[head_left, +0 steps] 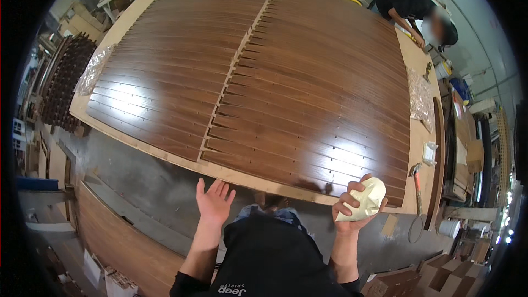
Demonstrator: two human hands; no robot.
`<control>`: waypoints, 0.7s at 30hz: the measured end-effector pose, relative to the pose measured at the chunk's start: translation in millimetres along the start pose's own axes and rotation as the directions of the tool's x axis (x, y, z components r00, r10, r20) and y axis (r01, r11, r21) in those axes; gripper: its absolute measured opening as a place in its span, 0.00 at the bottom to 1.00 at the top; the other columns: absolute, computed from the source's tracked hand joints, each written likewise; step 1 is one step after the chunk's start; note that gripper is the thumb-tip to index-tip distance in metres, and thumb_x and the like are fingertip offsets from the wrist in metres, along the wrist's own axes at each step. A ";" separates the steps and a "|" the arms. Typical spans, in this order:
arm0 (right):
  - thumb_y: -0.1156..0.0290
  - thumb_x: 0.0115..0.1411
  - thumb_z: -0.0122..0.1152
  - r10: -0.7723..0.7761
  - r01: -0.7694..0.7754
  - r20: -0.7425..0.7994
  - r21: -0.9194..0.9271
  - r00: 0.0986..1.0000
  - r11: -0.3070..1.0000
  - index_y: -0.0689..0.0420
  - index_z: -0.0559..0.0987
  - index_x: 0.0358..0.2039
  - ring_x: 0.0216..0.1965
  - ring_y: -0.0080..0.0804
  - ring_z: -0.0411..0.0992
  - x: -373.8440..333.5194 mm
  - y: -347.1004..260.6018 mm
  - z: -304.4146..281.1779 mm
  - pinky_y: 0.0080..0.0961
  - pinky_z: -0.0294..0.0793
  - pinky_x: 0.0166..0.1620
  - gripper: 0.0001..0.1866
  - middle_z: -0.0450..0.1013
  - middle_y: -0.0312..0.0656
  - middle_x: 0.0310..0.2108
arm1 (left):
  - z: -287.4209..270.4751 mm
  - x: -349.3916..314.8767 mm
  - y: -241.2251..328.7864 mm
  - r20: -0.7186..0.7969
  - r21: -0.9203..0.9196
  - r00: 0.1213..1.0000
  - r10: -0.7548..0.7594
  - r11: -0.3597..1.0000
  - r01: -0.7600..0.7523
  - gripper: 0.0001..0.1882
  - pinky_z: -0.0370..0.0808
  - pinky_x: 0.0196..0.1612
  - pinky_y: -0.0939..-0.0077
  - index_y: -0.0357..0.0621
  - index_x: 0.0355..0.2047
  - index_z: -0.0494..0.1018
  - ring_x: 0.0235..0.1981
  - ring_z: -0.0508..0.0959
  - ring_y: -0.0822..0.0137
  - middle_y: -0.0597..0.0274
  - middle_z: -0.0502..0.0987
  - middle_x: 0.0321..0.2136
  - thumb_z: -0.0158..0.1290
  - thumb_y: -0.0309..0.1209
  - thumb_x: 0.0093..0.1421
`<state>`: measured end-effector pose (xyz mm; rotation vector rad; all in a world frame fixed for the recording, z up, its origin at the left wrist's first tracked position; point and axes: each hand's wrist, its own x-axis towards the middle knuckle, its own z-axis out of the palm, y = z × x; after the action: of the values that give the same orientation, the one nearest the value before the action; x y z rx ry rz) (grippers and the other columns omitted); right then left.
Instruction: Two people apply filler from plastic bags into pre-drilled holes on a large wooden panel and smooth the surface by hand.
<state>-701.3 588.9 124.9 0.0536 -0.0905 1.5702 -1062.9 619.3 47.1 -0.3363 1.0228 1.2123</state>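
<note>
My right hand [351, 209] is wrapped round a pale yellow, crumpled lump [369, 197], held up by the near right edge of the panel; whether it is cloth or a soft filled bag I cannot make out. My left hand [214, 201] is empty, palm up with fingers spread, just short of the near edge. In front of me lies a large panel of dark brown wooden slats [308, 77] on a tan board [275, 186]. A pale jagged strip [231, 71] runs between its two halves, with small dark dots along the slats.
A hammer [417, 184] with a red handle, a small white box [429, 154] and clear plastic wrap [421, 99] lie along the right border. More plastic [96, 71] is at the left. A person [410, 8] leans over the far right corner. Dark slats [66, 82] are stacked left.
</note>
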 end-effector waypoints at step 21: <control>0.36 0.64 0.59 -0.434 0.439 -0.133 0.012 0.891 0.898 0.39 0.66 0.67 0.35 0.33 0.66 -170.5 -33.3 -40.0 0.33 0.66 0.34 0.37 0.67 0.37 0.45 | 173.3 60.7 -222.0 0.850 0.270 0.523 -0.056 -0.806 -0.526 0.52 0.34 0.74 0.33 0.47 0.75 0.50 0.77 0.39 0.42 0.40 0.43 0.76 0.58 0.61 0.61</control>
<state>-666.8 422.8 70.2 0.0048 0.0540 1.1192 -785.9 696.4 28.0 2.4299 1.4996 0.2861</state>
